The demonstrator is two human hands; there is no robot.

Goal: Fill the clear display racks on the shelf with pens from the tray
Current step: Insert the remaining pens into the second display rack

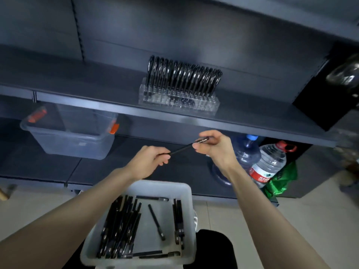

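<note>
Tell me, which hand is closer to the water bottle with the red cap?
The right hand. It hangs just left of the red-capped bottle, gripping one end of a black pen; the left hand grips the pen's other end, farther left.

Two hands hold one black pen [183, 148] between them. The left hand [150, 162] pinches one end and the right hand [214, 147] pinches the other. Below sits a white tray [185, 193] of pens. On the shelf [252, 121] a clear rack [177, 102] stands full of pens.
</note>
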